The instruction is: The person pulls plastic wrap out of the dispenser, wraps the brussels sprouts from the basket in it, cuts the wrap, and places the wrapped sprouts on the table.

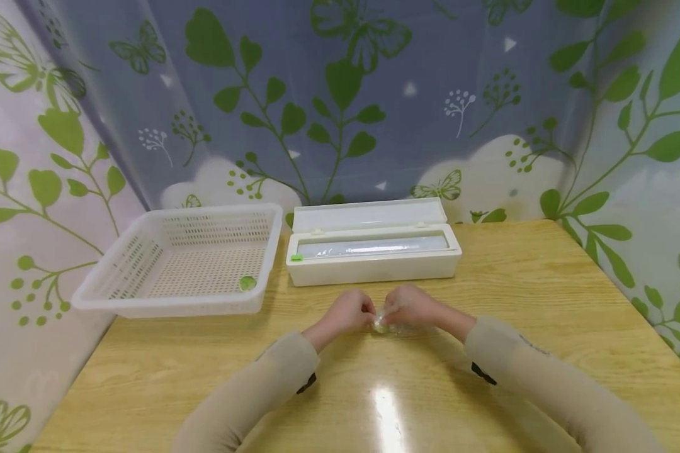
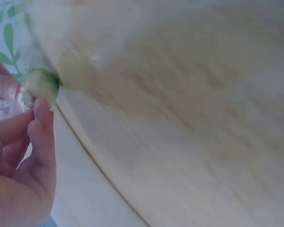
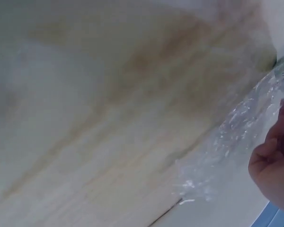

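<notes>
Both hands meet over the table just in front of the white box. Between their fingertips is a small round green fruit (image 2: 46, 85), pale on one side and darker green on the other, with clear cling film (image 3: 236, 127) gathered around it. My left hand (image 1: 348, 311) pinches the wrapped fruit from the left. From the other side, my right hand (image 1: 412, 306) pinches the bunched film at the fruit. A loose crinkled length of film trails under the right hand in the right wrist view. Fingers partly hide the fruit in the head view.
Behind the hands stands a white cling film box (image 1: 374, 270), lid raised, with a film roll (image 1: 374, 247) inside and a green slider (image 1: 297, 258) at its left end. To the left, a white plastic basket (image 1: 187, 307) holds one green round piece (image 1: 247, 284). Patterned curtains surround the wooden table (image 1: 544, 302).
</notes>
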The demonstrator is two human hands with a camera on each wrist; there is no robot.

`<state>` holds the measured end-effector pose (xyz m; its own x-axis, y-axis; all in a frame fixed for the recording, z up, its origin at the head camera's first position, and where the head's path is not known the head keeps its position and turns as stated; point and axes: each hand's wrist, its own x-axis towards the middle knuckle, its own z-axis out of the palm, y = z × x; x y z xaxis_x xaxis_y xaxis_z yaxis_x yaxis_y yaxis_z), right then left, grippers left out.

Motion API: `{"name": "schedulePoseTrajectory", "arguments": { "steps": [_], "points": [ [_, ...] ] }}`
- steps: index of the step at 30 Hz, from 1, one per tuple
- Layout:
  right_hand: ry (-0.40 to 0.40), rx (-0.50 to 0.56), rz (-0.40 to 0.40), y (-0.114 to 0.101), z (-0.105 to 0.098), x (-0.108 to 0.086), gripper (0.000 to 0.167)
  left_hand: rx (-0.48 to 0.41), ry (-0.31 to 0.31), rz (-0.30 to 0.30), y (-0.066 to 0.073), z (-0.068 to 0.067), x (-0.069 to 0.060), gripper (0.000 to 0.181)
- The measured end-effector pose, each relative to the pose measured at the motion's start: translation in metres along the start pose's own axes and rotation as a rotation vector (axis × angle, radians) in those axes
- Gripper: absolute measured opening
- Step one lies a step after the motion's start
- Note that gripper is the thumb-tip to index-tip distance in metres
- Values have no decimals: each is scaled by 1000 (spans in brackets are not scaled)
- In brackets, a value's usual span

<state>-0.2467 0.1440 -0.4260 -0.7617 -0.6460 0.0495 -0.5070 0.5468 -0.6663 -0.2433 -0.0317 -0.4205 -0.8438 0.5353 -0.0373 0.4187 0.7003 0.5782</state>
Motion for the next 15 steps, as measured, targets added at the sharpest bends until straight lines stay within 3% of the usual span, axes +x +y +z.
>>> {"name": "schedulePoseTrajectory", "arguments": {
  "steps": [3,5,7,12,15],
  "points": [
    [12,83,99,-5,1,-3,21,-33,-56,-8,1,-3,-1,5],
    [5,120,114,-5,1,-5,19,-62,-88,-26,1,-5,-2,5],
    [-11,103,65,-4,1,-7,14,-83,-109,-46,2,-7,-2,6],
    [-29,18,-167,3,-1,-10,10,-68,-108,-30,2,-6,-3,9],
    [-9,-3,-219,5,1,-10,10,-50,-100,-15,1,-5,-3,8]
  ]
}}
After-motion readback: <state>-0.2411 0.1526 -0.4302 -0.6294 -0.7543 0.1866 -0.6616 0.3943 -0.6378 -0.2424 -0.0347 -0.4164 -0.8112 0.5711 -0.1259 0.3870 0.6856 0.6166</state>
